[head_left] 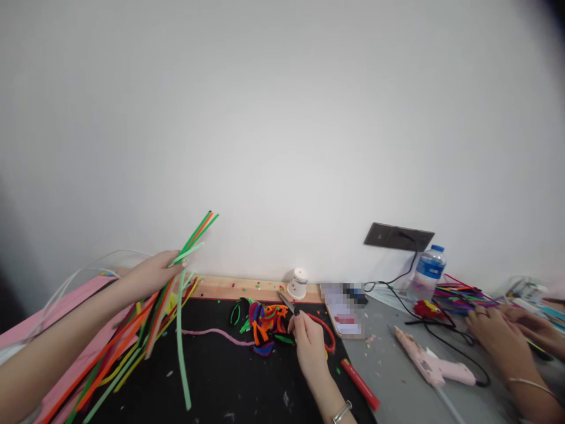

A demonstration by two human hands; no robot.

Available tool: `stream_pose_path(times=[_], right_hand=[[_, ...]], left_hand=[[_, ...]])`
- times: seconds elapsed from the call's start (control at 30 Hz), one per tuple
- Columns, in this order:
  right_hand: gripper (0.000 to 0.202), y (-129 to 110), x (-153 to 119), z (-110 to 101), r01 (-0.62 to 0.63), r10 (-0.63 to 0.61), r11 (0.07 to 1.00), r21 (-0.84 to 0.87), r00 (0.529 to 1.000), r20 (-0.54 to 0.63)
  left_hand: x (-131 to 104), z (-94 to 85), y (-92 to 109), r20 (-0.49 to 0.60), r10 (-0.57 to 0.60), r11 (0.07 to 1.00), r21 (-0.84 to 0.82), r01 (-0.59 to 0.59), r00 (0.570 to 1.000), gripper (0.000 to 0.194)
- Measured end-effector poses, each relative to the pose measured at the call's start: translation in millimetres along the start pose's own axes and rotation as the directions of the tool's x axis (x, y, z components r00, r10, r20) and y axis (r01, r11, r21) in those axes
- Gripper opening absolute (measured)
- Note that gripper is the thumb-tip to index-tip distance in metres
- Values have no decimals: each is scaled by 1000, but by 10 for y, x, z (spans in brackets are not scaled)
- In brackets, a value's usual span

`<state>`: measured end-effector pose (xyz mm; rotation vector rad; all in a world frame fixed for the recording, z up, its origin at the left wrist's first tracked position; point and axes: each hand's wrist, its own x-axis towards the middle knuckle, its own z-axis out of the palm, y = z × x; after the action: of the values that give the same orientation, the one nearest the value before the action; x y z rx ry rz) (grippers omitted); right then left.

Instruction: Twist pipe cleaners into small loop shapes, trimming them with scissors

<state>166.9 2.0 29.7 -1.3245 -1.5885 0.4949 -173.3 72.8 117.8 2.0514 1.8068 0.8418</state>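
My left hand (170, 268) is closed around a bundle of pipe cleaners (143, 321) in green, orange, yellow and brown, raised at the left above the black mat (220, 383). One pale green pipe cleaner (180, 341) hangs down from it on its own. In my right hand (308, 338) is a pair of scissors (286, 301), the metal blades pointing up and left; my fingers hide most of the handles. Just beyond lies a heap of bent orange, green and blue pipe cleaner pieces (267, 324). A pink pipe cleaner (218, 333) runs leftward from the heap.
A paper cup (298, 284) stands upside down by the wall. To the right are a phone (344, 315), a red stick-shaped object (361, 384), a pink glue gun (432, 362) with its cord and a water bottle (427, 274). Another person's hands (498, 335) work at far right.
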Motion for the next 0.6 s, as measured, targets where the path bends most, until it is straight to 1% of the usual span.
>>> stream_pose_path(times=[0.17, 0.33, 0.4, 0.47, 0.53, 0.6], right_hand=[[39, -48, -4, -14, 24, -24, 1000, 5, 1000, 4], [36, -92, -19, -37, 44, -44, 999, -1, 998, 55], [33, -119, -36, -40, 67, -69, 997, 23, 992, 103], [25, -156, -62, -28, 87, -98, 993, 74, 982, 162], [15, -202, -98, 2, 83, -111, 987, 136, 971, 212], [11, -251, -147, 52, 61, -113, 978, 199, 959, 261]], left_hand=[[-42, -83, 212, -23, 17, 999, -40, -18, 1000, 30], [-101, -133, 472, -161, 6, 1000, -19, -9, 987, 30], [-134, -118, 578, -181, 3, 1000, -27, -8, 983, 29], [-168, -83, 687, -179, -8, 999, -39, 1, 984, 29], [-198, -36, 796, -182, -3, 999, -47, -6, 983, 30], [-221, 20, 901, -154, 6, 996, -82, -19, 988, 30]])
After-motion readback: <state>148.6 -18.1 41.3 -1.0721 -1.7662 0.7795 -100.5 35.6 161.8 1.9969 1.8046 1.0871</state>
